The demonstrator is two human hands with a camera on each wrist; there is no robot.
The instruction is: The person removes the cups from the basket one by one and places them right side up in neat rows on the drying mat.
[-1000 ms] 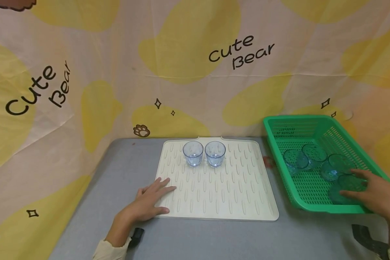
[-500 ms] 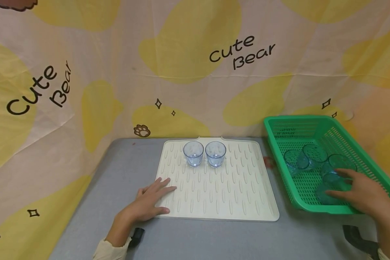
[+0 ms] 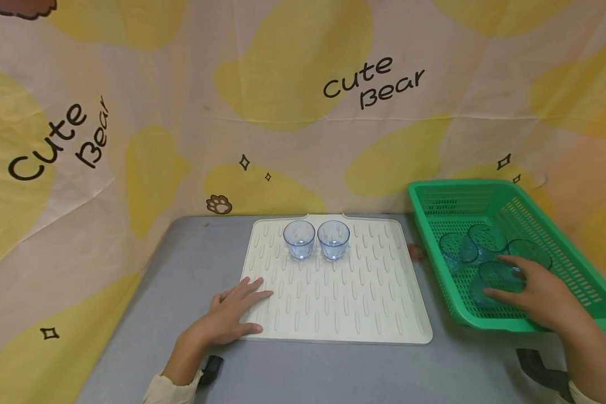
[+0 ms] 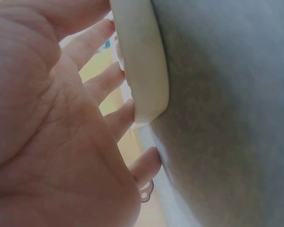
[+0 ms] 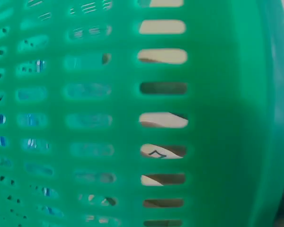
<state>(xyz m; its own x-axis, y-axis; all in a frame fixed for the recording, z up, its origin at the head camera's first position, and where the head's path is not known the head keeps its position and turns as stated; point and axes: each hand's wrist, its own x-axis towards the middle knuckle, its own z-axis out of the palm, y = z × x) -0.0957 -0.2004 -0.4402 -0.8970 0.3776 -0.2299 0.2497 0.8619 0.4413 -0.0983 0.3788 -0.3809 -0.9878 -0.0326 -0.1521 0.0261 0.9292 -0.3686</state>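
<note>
Inside the green plastic basket (image 3: 491, 324) at the right, my right hand (image 3: 542, 292) grips a clear bluish drinking glass (image 3: 485, 280) by its rim, thumb at the near side and fingers at the far side. Several similar glasses (image 3: 487, 238) stand close behind it in the basket. My left hand (image 3: 227, 315) lies with spread fingers on the left front edge of the white ridged drying mat (image 3: 350, 303). In the left wrist view its fingertips touch the mat's edge (image 4: 144, 61). The right wrist view meets only the basket's slotted wall (image 5: 213, 118), which hides the hand.
Two clear glasses, a left one (image 3: 299, 241) and a right one (image 3: 334, 241), stand upright side by side at the back of the mat. Grey tabletop (image 3: 333, 373) surrounds mat and basket. A patterned cloth (image 3: 283, 112) hangs behind and at the left.
My right hand has moved left inside the basket, and the glass it grips has shifted left with it, clear of the rightmost glass. The left hand has stayed in place.
</note>
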